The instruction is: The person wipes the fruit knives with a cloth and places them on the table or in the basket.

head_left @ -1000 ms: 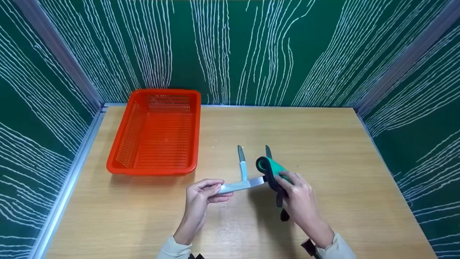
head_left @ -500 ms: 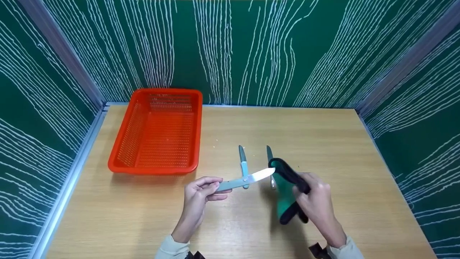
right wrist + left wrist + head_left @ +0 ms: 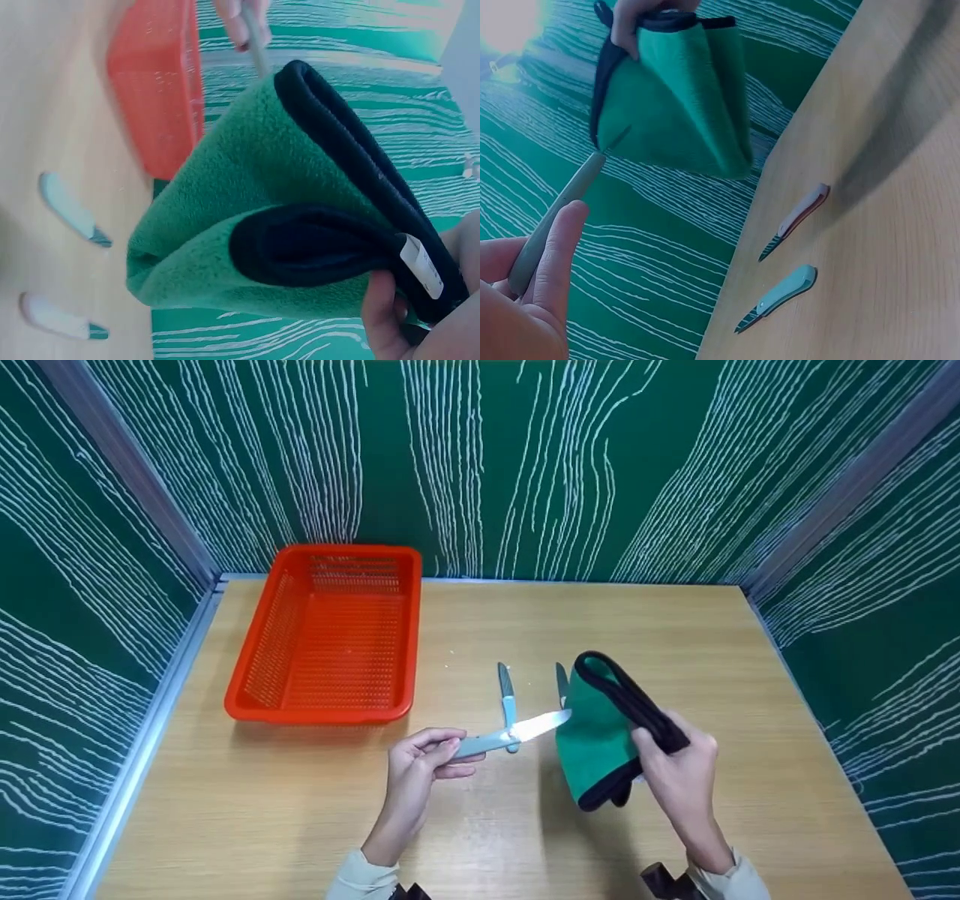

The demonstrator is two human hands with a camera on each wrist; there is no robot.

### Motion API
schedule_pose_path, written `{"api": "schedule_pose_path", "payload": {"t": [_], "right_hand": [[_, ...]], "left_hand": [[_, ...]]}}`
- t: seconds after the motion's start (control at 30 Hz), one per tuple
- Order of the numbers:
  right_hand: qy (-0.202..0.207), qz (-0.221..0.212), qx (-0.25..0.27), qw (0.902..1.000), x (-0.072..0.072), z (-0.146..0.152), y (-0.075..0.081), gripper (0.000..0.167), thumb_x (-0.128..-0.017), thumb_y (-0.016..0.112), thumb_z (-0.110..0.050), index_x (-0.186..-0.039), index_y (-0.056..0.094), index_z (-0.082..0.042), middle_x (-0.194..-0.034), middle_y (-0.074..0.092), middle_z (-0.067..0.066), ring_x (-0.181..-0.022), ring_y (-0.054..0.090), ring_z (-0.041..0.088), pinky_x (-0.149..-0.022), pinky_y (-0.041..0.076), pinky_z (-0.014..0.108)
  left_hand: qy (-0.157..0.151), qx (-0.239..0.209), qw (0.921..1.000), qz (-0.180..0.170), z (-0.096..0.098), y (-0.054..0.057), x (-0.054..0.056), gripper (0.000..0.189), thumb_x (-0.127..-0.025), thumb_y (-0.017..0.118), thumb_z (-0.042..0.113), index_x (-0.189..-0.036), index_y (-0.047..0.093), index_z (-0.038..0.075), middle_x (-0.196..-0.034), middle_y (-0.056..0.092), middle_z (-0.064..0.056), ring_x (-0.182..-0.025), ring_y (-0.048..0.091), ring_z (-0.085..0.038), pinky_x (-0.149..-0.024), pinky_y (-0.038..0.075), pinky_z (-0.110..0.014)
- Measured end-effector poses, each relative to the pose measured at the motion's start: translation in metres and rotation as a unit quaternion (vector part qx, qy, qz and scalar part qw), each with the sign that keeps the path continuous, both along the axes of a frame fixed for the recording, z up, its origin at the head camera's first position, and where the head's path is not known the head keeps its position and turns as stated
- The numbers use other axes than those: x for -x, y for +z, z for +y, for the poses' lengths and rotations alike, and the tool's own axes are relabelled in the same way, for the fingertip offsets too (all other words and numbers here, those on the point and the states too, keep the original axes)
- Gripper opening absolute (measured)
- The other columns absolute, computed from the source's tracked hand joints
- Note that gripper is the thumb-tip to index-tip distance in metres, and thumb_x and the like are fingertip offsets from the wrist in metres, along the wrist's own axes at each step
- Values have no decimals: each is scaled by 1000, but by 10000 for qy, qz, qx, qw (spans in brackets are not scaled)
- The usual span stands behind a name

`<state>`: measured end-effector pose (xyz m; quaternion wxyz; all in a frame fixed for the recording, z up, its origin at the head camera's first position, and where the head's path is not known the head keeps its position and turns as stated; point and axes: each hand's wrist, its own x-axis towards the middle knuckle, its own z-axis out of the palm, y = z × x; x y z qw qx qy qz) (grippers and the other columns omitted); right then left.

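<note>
My left hand (image 3: 412, 784) pinches a small knife (image 3: 484, 744) by its pale blue-grey handle, raised above the table. Its bright blade points right, the tip at the edge of a folded green cloth (image 3: 596, 739) with black edging. Whether tip and cloth touch, I cannot tell. The right hand (image 3: 684, 772) grips this cloth by its black-edged side, thumb on top; a white label (image 3: 422, 266) shows near the fingers in the right wrist view. Two more knives lie on the table beyond: one light blue (image 3: 787, 291), one paler (image 3: 804, 210), partly hidden by the cloth in the head view.
An orange-red plastic basket (image 3: 322, 716) stands at the back left of the wooden table (image 3: 690, 652). Green walls (image 3: 442, 465) with wavy white lines enclose the back and sides. Small white crumbs lie near the knives.
The right hand has moved right, drawing the cloth off the blade, and the cloth has spread to show more green. My left hand has stayed nearly in place, the knife tilting slightly upward.
</note>
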<state>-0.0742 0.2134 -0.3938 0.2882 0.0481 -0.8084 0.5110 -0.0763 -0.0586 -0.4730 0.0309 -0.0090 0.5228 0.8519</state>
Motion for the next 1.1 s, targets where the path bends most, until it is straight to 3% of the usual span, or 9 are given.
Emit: {"api": "schedule_pose_path", "payload": {"t": [0.13,0.27,0.37,0.5,0.57,0.7,0.9,1.1], "right_hand": [[237,230,196,9993,-2,-11,10,15,-73,57,21,-77,66,10,-62,54,4,-50,47,4,-41,36,13],[962,829,156,9918,5,-21,5,27,-68,56,25,-88,67,11,-74,64,13,-60,54,9,-51,44,13],[1451,1213,-403,9811,11,-28,-8,38,-64,56,22,-98,69,8,-90,68,17,-75,63,18,-67,52,15],[1789,1303,-1400,9651,13,-40,-22,44,-65,62,14,-106,71,0,-109,66,14,-94,63,29,-76,56,22],[1936,1401,-1767,9548,13,-46,-25,44,-65,63,13,-106,71,-2,-112,64,15,-96,63,31,-74,58,28],[1856,1720,-2492,9348,12,-53,-28,40,-66,62,11,-102,72,-1,-109,64,17,-92,63,31,-74,58,41],[1559,1629,-3506,9090,11,-53,-30,32,-69,71,4,-100,72,-1,-105,65,15,-83,60,28,-64,58,38],[1314,1469,-3897,8996,11,-49,-33,34,-65,73,6,-99,72,0,-104,66,16,-80,59,29,-56,59,38]], "left_hand": [[0,9,10000,-50,1,-1,1,19,-89,59,0,-102,61,-15,-98,66,-26,-84,67,-41,-69,58,-45],[23,-12,9999,-145,2,1,1,20,-90,58,0,-103,60,-15,-98,66,-26,-85,68,-40,-70,58,-46],[-21,-62,9998,-193,3,3,1,22,-90,58,0,-105,59,-16,-98,66,-25,-85,68,-39,-71,58,-46],[-126,-166,9996,-186,4,5,1,21,-89,58,-1,-105,60,-15,-97,66,-24,-85,67,-40,-71,58,-45],[-167,-198,9996,-146,5,6,0,20,-89,58,-1,-104,61,-15,-96,66,-24,-86,67,-41,-71,58,-45],[-244,-275,9993,20,6,8,-1,20,-89,59,-2,-103,61,-16,-94,65,-26,-86,65,-46,-70,58,-45],[-238,-342,9990,163,8,5,-2,23,-88,59,-2,-104,60,-20,-95,65,-30,-84,65,-47,-71,57,-47],[-207,-419,9988,136,9,4,-4,22,-88,60,-2,-104,61,-18,-98,64,-31,-82,67,-43,-71,57,-46]]}}
